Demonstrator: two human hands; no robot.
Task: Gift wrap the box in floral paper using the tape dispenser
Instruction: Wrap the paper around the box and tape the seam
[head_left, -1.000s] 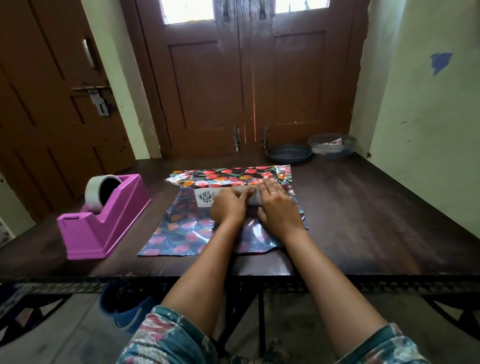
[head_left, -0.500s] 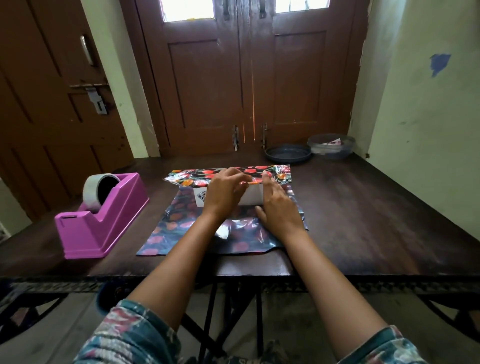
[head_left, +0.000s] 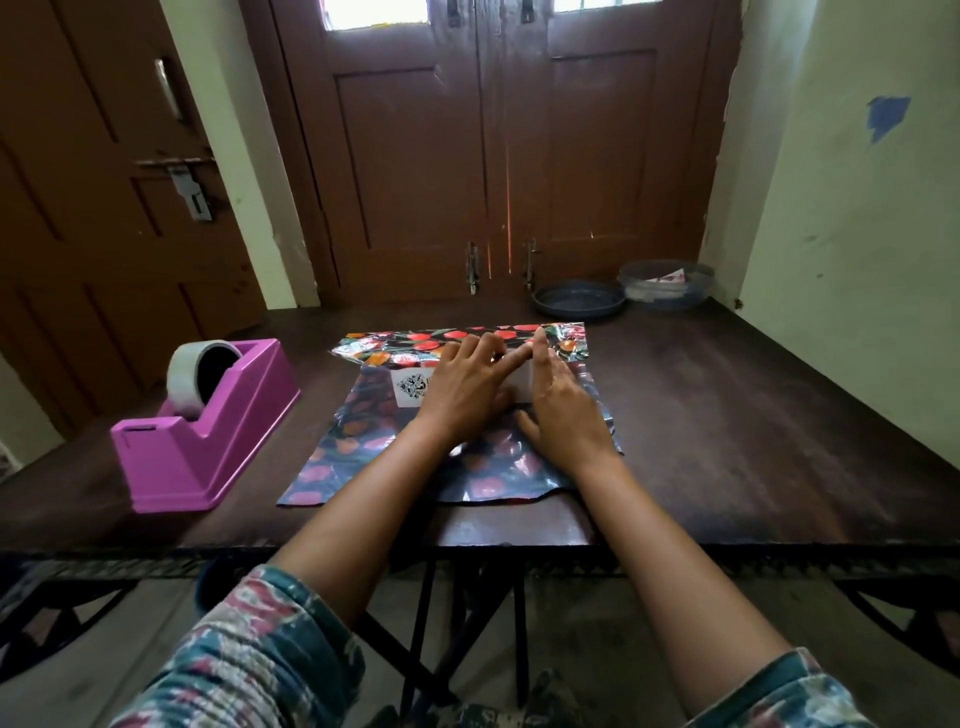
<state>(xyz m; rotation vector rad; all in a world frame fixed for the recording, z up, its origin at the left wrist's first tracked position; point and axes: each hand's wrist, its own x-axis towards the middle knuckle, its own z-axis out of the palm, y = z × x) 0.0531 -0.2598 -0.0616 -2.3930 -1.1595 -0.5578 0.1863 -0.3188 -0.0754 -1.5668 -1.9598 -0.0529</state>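
A pink tape dispenser (head_left: 208, 431) sits left on the table (head_left: 727, 415). Mid-table on the floral paper (head_left: 374, 447), the left hand (head_left: 462, 389) presses flat-fingered on the white box (head_left: 410, 387); the right hand (head_left: 563, 415), fingers straight, touches its right end.

Floral paper (head_left: 353, 441) under the left hand (head_left: 462, 395) is dark with red-orange blooms. The tape dispenser (head_left: 208, 447) left of it is magenta.

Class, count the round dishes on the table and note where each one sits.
2. A dark shallow dish sits at the far edge of the table, by the double door; a clear dish stands just right of it, near the wall. None seems hidden.
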